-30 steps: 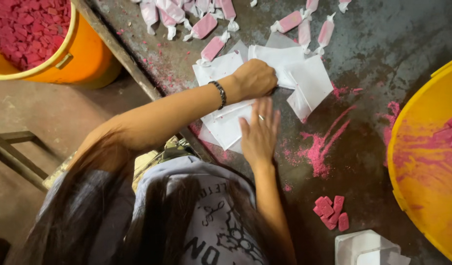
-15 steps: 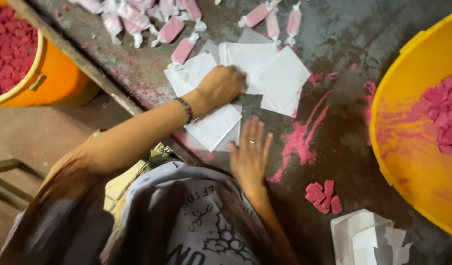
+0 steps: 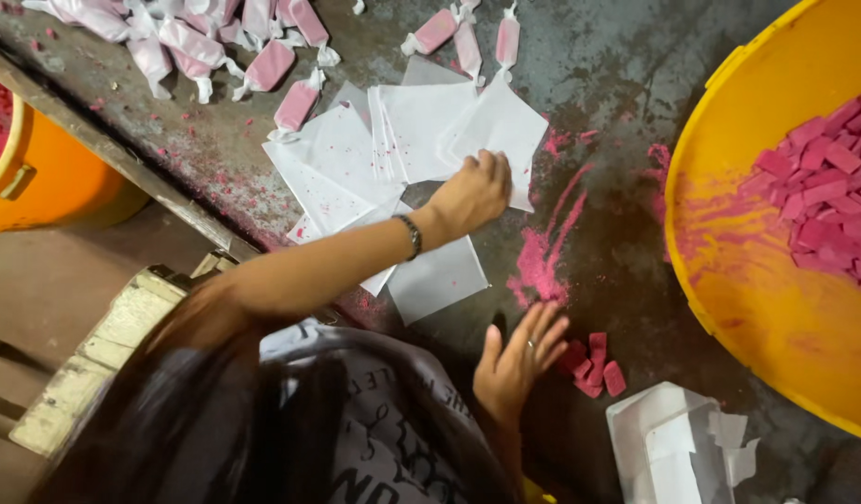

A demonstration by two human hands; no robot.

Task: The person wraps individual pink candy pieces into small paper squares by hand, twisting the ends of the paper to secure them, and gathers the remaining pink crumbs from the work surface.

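My left hand (image 3: 472, 191), with a dark bracelet on the wrist, reaches across a spread of white paper sheets (image 3: 421, 131). Its curled fingers pinch the edge of the rightmost sheet (image 3: 505, 126). My right hand (image 3: 519, 359), wearing a ring, lies lower on the dark table with fingers spread and nothing in it. Its fingertips are beside a few loose pink candy pieces (image 3: 594, 364). A smear of pink powder (image 3: 543, 266) lies between the two hands.
A big yellow tub (image 3: 729, 280) holding pink candy pieces stands at the right. Several paper-wrapped pink candies (image 3: 262, 65) lie along the top. An orange bucket (image 3: 48, 187) sits at the left below the table edge. Crumpled white paper (image 3: 669, 443) is at the bottom right.
My left hand has slid right across the sheets to the rightmost one. My right hand has left the sheets and moved down and right to the loose pink pieces.
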